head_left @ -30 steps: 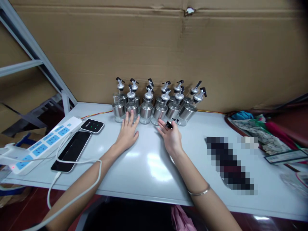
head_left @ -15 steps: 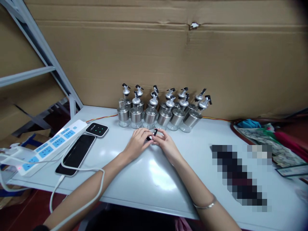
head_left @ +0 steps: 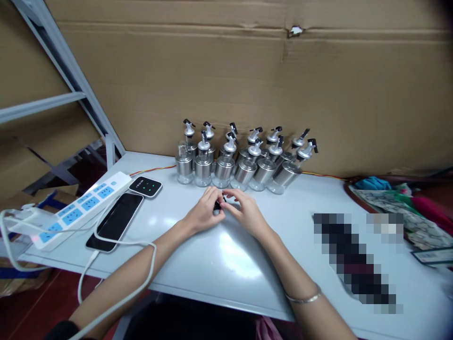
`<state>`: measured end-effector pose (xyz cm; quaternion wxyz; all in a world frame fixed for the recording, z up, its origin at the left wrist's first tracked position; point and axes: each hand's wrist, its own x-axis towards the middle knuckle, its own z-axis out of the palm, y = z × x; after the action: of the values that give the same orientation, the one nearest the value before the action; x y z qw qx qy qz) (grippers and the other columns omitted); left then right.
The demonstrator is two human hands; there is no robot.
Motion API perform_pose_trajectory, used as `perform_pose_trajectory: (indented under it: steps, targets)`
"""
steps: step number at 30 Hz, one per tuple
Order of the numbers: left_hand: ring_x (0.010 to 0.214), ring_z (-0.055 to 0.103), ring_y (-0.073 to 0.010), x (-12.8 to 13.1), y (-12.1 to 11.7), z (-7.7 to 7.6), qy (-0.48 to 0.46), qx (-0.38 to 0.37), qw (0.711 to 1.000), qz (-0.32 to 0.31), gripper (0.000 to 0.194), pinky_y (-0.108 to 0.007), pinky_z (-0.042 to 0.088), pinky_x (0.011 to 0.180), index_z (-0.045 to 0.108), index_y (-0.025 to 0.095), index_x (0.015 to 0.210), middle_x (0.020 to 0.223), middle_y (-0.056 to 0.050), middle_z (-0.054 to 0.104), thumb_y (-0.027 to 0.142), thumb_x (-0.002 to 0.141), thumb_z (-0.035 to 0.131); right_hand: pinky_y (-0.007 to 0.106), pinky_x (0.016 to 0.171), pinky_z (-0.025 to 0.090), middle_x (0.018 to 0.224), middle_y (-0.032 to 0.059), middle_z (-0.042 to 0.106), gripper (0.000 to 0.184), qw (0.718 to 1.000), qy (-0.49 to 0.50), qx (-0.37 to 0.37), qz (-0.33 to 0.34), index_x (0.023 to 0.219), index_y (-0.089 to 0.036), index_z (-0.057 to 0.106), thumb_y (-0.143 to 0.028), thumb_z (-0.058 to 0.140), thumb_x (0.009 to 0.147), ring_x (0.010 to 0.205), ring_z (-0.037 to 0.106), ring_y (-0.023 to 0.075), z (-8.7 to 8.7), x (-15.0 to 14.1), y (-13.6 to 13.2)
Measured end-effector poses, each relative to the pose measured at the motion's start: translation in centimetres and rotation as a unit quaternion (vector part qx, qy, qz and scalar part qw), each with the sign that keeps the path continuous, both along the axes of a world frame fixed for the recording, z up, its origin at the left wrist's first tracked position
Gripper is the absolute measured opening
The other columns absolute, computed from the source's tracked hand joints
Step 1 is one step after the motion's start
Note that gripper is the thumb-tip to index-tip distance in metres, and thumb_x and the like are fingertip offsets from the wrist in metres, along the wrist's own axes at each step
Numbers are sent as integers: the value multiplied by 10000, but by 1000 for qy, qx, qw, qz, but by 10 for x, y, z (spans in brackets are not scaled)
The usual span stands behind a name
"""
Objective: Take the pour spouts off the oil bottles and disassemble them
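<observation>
Between my hands, just in front of the bottles, is a small pour spout [head_left: 217,205] with black parts, mostly covered by fingers. My left hand [head_left: 204,212] is closed round its body. My right hand [head_left: 246,211] pinches at its black lever with thumb and forefinger. Beyond them stand several glass bottles with steel sleeves [head_left: 224,166], in two rows. Most carry a silver spout with a black lever [head_left: 255,148]. The front-left bottle [head_left: 184,167] has a bare glass neck.
On the left lie a power strip [head_left: 85,208], a black phone [head_left: 116,222] and a small black device with green lights [head_left: 146,186]. A white cable [head_left: 155,255] crosses my left forearm. Cardboard [head_left: 198,71] rises behind the table. A bag with cloth [head_left: 384,193] lies right, near a pixelated dark patch.
My fingers have closed further over the pour spout, so less of it shows, and its lever sits lower. The view has shifted slightly; the bottles stay in place.
</observation>
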<state>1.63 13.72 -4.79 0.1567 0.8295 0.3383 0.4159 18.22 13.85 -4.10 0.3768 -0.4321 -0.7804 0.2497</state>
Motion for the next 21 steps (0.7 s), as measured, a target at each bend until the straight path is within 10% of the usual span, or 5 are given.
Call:
perform_pose_trajectory:
  steps: [8,21]
  targets:
    - [758,431,-153,-2,1,-1,7,-20,1000,11,232,-266,418,676,328,201,800,823,-14,401,84,686,494,328,768,444,885,70,624,195,995,-80,35,56,863,-166,606,-346,531,869,833,566,188,0,4,6]
    - [895,528,-186,4,-5,-7,15,-79,997,16,477,-320,486,801,351,162,1131,982,-70,492,84,696,530,359,764,428,959,84,646,316,976,-124,177,12,1112,-182,561,-338,581,838,877,583,220,5,8,-7]
